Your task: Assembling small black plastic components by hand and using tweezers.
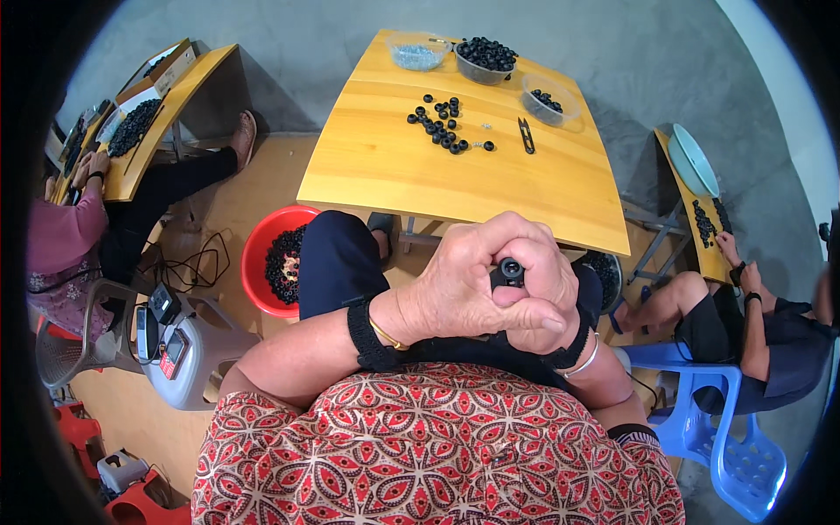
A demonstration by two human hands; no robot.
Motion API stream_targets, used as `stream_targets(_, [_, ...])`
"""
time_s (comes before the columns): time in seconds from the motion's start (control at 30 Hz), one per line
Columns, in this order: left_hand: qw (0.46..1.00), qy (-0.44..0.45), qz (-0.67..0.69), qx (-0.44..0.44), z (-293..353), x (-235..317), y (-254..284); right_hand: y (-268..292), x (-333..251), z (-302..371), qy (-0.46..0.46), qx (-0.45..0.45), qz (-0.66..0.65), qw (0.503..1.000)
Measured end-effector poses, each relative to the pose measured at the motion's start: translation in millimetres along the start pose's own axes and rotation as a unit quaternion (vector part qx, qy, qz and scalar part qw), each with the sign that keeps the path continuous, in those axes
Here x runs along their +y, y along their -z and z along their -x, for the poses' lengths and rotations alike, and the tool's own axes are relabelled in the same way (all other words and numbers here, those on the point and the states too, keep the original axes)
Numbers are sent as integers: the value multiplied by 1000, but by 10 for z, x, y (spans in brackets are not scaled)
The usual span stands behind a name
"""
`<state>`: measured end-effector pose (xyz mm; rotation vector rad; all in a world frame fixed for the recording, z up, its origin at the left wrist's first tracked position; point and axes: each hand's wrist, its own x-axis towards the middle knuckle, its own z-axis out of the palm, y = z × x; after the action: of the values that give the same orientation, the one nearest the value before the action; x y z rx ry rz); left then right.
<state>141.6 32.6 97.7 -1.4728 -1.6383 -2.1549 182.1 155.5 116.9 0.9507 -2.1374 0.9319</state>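
Observation:
My left hand [453, 276] and my right hand [547, 276] are closed together above my lap, just short of the table's front edge. Between their curled fingers shows a small black round part [510, 269] with a hollow centre. Its lower end is hidden by my fingers, and I cannot tell which hand bears more of it. On the table [367, 166] ahead lies a loose cluster of black round parts [439, 127]. To their right are black thread snips [526, 136] and a few tiny clear pieces [486, 126].
Along the table's far side stand tubs of pale blue bits [416, 58] and black parts [486, 56], plus a clear bowl [560, 92]. A red basin [254, 262] sits on the floor at left. Co-workers sit at both sides; a blue plastic stool [700, 394] is at right.

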Motion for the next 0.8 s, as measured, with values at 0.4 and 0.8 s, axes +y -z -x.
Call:
stream_targets(0.4, [999,36,23,-24,-47,-57,115,-73,111,12,-28,-27,-7,999])
stream_targets(0.8, [873,346,342,40,-5,-188,408,130,335,-27,-79,-73,-36,994])
